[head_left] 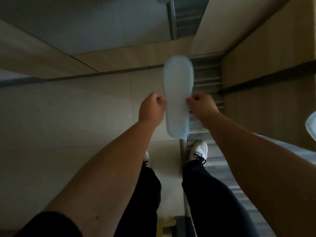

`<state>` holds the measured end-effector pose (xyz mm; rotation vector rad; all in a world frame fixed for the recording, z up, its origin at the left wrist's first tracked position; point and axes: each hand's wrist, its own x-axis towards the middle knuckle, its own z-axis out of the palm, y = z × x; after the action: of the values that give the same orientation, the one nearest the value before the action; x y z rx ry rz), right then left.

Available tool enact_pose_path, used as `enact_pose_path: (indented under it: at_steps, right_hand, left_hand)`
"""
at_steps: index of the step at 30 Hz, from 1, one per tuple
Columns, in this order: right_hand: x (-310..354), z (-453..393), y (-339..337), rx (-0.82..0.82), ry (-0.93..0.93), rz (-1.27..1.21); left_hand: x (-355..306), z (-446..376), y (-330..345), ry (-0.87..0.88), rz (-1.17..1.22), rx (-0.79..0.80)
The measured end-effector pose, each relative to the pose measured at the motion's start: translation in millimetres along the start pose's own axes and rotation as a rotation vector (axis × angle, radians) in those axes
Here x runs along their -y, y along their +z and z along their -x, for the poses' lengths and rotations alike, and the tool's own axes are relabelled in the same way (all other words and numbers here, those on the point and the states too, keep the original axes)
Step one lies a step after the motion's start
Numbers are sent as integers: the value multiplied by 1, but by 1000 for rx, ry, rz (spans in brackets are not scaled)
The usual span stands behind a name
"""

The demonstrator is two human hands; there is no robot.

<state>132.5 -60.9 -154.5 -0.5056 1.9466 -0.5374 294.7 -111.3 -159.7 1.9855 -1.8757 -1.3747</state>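
Observation:
A flat white slipper (177,86) with a pale blue rim hangs in the air in front of me, sole side facing the camera, its long axis pointing away. My left hand (151,108) pinches its left edge near the middle. My right hand (201,106) pinches the right edge at the same height. Both hands have curled fingers. The far side of the slipper is hidden.
I stand on pale floor tiles (77,108) in white shoes (199,151) and dark trousers. A striped dark carpet (206,79) begins to the right of a metal strip. Beige walls (266,53) stand ahead and right. Another blue-rimmed white item (312,127) shows at the right edge.

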Motion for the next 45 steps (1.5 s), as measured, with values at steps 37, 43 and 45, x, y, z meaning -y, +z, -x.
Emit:
enact_pose_path:
  at_steps: [37,43,45]
  right_hand:
    - [-136,-344,143,-180,-140,148]
    - [-133,-343,150,-221,-142,251]
    - [-131,-342,151,-224,-151,275]
  left_hand:
    - [182,-285,197,-96,122,-86]
    - [179,-289,201,-116,56,-92]
    - [178,-289,201,-121,32,-103]
